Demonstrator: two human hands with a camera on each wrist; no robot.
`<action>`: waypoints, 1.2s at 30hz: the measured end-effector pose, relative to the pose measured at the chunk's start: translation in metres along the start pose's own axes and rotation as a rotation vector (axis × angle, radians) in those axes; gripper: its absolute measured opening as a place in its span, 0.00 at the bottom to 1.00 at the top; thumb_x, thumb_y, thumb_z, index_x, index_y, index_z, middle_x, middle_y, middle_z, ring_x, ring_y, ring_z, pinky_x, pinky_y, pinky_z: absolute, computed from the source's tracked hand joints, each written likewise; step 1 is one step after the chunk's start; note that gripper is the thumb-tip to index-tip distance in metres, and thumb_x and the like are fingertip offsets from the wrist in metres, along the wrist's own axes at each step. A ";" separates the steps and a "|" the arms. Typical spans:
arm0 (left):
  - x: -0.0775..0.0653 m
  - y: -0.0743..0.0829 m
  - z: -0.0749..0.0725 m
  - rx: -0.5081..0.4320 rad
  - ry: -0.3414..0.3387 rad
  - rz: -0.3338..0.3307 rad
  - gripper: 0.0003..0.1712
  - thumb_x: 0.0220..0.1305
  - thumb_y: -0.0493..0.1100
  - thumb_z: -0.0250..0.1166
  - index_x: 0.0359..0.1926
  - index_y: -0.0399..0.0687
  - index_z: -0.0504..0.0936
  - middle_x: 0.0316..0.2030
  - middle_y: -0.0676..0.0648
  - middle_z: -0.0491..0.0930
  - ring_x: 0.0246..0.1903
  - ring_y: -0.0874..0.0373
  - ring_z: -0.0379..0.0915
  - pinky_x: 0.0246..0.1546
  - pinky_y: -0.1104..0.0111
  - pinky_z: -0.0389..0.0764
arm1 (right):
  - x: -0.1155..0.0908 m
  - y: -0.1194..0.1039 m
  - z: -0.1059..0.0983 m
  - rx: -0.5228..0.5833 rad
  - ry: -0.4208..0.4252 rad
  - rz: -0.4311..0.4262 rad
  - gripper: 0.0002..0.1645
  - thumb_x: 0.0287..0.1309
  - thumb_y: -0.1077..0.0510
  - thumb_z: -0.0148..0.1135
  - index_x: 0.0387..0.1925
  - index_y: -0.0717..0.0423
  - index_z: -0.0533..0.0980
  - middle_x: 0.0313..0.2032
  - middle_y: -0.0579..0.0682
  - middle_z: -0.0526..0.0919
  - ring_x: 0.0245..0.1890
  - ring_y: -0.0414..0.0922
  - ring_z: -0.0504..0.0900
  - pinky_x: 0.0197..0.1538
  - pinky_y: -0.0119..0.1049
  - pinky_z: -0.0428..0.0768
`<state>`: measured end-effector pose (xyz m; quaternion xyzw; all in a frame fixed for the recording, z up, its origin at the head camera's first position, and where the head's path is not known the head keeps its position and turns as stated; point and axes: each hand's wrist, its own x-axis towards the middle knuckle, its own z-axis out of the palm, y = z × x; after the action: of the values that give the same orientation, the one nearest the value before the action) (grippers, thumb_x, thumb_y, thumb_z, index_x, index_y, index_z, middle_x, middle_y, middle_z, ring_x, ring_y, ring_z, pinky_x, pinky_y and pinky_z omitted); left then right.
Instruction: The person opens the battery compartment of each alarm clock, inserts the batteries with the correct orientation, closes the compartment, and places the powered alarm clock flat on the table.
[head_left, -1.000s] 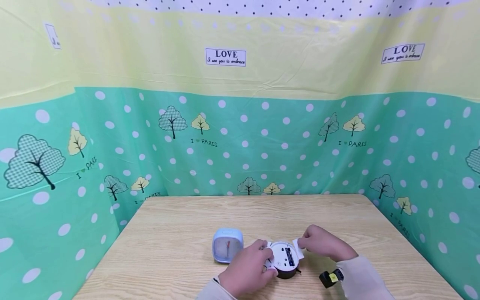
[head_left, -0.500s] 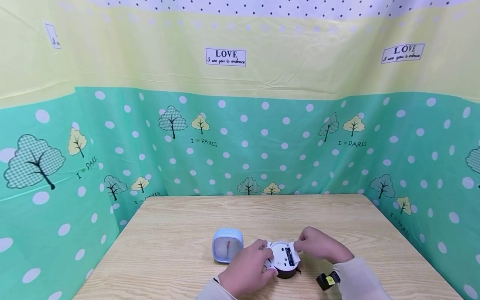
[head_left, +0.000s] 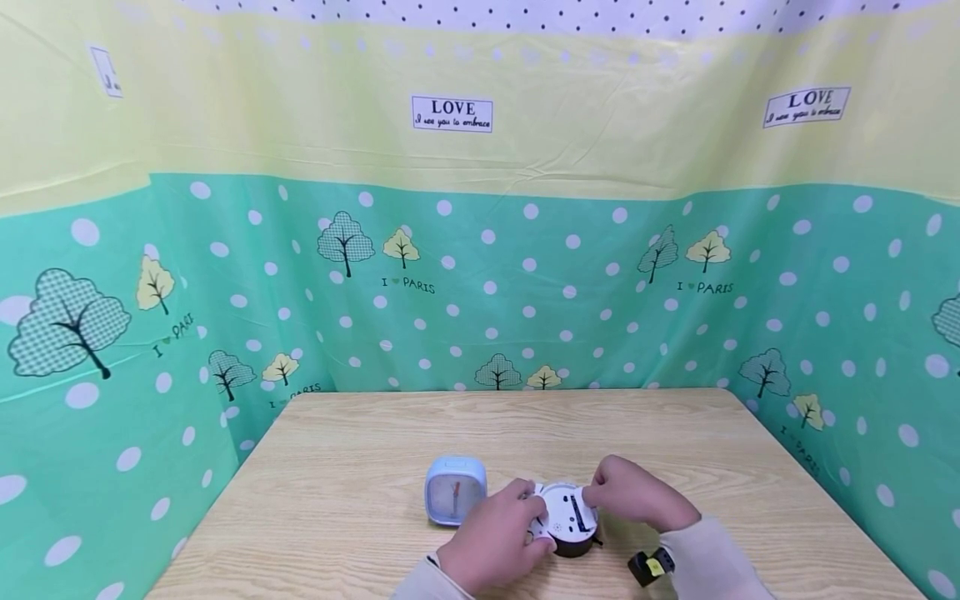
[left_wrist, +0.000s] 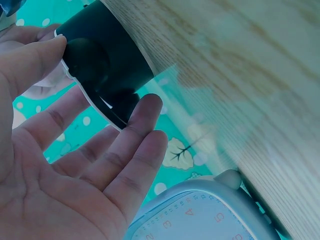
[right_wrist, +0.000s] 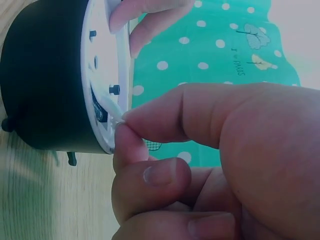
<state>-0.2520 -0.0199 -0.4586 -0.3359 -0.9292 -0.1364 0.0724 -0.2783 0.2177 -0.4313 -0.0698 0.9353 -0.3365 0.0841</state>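
Observation:
A round black alarm clock [head_left: 562, 510] lies face down on the table, its white back facing up. My left hand [head_left: 491, 537] holds it at its left side, the thumb [left_wrist: 52, 47] on the white rim and other fingers spread around the edge. With thumb and forefinger, my right hand [head_left: 633, 492] pinches a small white battery cover [right_wrist: 107, 97]. The cover is tilted over the battery compartment, one edge down at the slot. A dark battery [right_wrist: 100, 109] shows inside. Part of the clock's back is hidden by my left fingers.
Just left of my left hand stands a light blue alarm clock [head_left: 455, 492], its dial facing me. The wooden table [head_left: 360, 467] ends at a green and yellow patterned curtain [head_left: 525, 292]. A black wrist camera [head_left: 651, 568] hangs under my right sleeve.
My right hand has moved left with the battery cover, from beside the black clock to over its battery compartment. My left hand and both clocks have stayed in place.

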 end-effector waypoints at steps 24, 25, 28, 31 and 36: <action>0.002 0.000 0.002 -0.005 -0.032 -0.014 0.18 0.64 0.62 0.70 0.48 0.61 0.85 0.61 0.49 0.79 0.53 0.59 0.81 0.51 0.64 0.84 | -0.007 -0.012 0.006 -0.096 0.070 0.042 0.23 0.52 0.60 0.65 0.08 0.47 0.66 0.11 0.38 0.59 0.12 0.37 0.56 0.18 0.30 0.53; 0.002 0.000 0.001 -0.006 -0.033 -0.015 0.18 0.64 0.62 0.70 0.48 0.61 0.85 0.61 0.49 0.79 0.53 0.59 0.81 0.51 0.64 0.84 | -0.007 -0.013 0.007 -0.098 0.069 0.044 0.23 0.52 0.60 0.65 0.08 0.47 0.66 0.11 0.38 0.59 0.12 0.37 0.56 0.18 0.30 0.53; 0.001 0.000 0.000 -0.007 -0.033 -0.016 0.18 0.64 0.62 0.70 0.48 0.61 0.86 0.61 0.49 0.79 0.53 0.59 0.81 0.51 0.64 0.84 | -0.007 -0.013 0.007 -0.103 0.067 0.049 0.23 0.52 0.60 0.65 0.09 0.47 0.66 0.11 0.38 0.59 0.13 0.38 0.56 0.18 0.30 0.53; 0.001 0.000 -0.001 -0.009 -0.035 -0.019 0.18 0.64 0.62 0.70 0.48 0.61 0.86 0.61 0.49 0.79 0.54 0.59 0.80 0.51 0.64 0.84 | -0.007 -0.014 0.007 -0.101 0.064 0.049 0.22 0.52 0.60 0.65 0.09 0.47 0.67 0.11 0.39 0.60 0.13 0.38 0.57 0.18 0.30 0.54; 0.001 0.000 -0.001 -0.011 -0.037 -0.022 0.17 0.64 0.62 0.70 0.47 0.61 0.86 0.61 0.49 0.79 0.55 0.58 0.80 0.52 0.63 0.84 | -0.006 -0.013 0.007 -0.107 0.065 0.037 0.23 0.52 0.60 0.65 0.09 0.47 0.66 0.11 0.38 0.59 0.12 0.37 0.56 0.18 0.30 0.53</action>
<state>-0.2528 -0.0196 -0.4574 -0.3284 -0.9332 -0.1363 0.0518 -0.2697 0.2047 -0.4273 -0.0457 0.9553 -0.2866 0.0560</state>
